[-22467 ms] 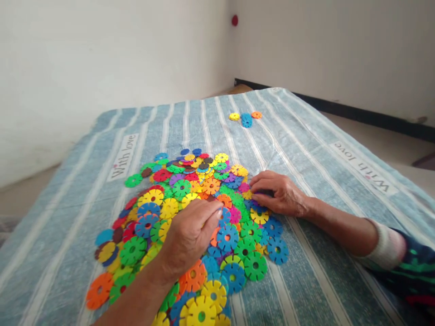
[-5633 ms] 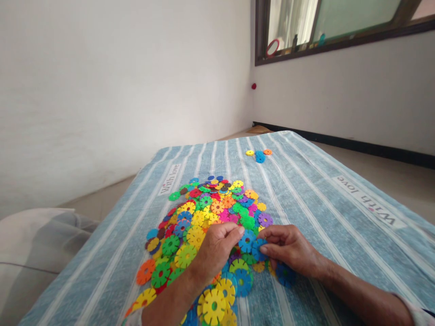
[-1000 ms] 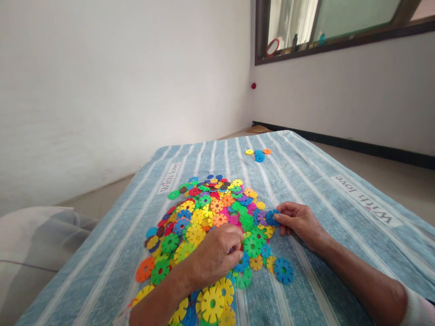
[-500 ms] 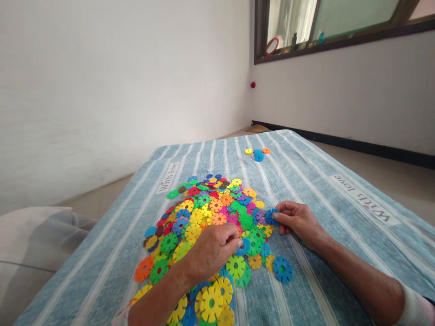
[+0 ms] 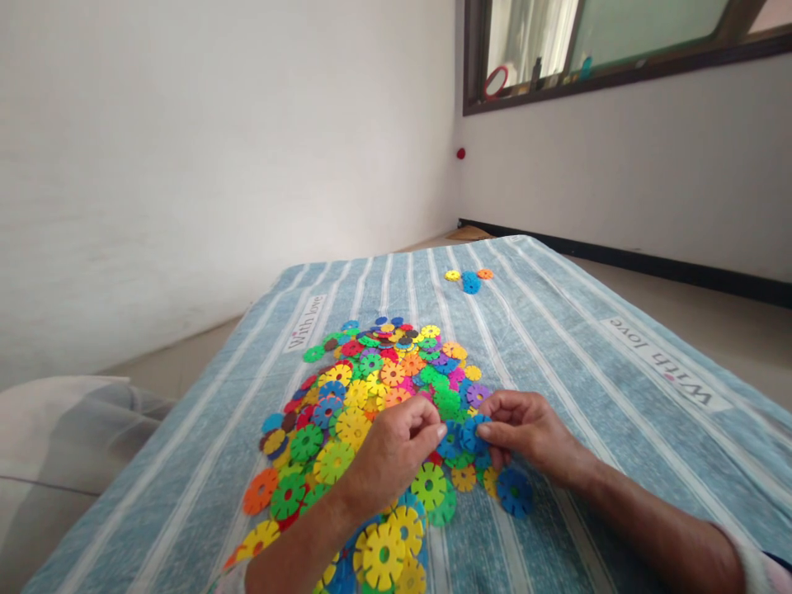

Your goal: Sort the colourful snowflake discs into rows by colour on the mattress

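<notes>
Above the right side of a heap of colourful notched plastic discs, my left hand (image 5: 402, 450) pinches a blue notched disc (image 5: 451, 441) by its edge. My right hand (image 5: 529, 433) is closed on a second blue notched disc (image 5: 475, 432), held between thumb and fingers. The two blue discs meet edge to edge and seem to overlap; whether their slots are engaged I cannot tell. Under and around my hands lie loose discs, among them a lime green disc (image 5: 429, 487), a purple disc (image 5: 478, 395) and a blue disc (image 5: 515, 492) at the heap's right edge.
A blue striped cloth (image 5: 557, 330) covers the table. Toward its far edge lies a small group of discs, including a blue disc (image 5: 471, 283) and an orange disc (image 5: 485, 274). White walls stand behind, with a window (image 5: 643, 37) at upper right.
My right hand has moved left and nearer to me, carrying its blue disc from the heap's right edge to the disc in my left hand. My left hand has barely shifted.
</notes>
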Available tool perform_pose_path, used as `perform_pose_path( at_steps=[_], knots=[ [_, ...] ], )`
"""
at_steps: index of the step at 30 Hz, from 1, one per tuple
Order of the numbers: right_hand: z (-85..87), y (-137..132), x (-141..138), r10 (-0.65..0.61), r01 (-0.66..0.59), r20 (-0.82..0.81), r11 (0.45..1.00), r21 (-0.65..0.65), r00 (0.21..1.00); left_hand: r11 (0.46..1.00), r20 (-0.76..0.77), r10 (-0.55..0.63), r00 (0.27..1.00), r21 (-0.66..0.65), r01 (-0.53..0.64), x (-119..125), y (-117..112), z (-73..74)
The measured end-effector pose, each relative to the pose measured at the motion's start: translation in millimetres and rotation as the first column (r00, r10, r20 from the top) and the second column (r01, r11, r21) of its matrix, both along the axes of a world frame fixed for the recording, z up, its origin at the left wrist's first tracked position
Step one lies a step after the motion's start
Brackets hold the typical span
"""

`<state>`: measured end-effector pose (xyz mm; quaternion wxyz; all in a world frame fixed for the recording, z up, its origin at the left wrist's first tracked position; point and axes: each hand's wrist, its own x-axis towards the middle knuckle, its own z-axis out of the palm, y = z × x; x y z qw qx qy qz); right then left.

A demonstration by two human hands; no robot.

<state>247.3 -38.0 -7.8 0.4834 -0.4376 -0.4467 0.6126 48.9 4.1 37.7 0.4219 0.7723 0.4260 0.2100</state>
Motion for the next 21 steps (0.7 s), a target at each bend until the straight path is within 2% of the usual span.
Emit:
perform_pose_path(
  at_steps=[3,9,15,21],
  knots=[
    [-1.6,-2,-7,0.036,-0.036,0.007,0.999,-0.009,0.999,0.999,0.039,-0.001,0.999,-0.039,0.003,2,-2,-1.4],
    [-5.7,-1,-12,0.020,-0.020,0.004,1.000,-0.015,1.000,0.996,0.084,-0.007,0.996,-0.091,0.015,1,-2,-7.0],
    [-2.6,-1,-15,0.064,-0.064,0.003,0.997,-0.043,0.998,0.992,0.095,-0.014,0.995,-0.125,0.025,3,-4,-8.1],
    [-0.2,0,-12,0.051,-0.049,0.025,0.997,-0.060,0.998,0.995,0.095,-0.006,0.995,-0.094,0.015,4,-6,-7.4]
  ],
)
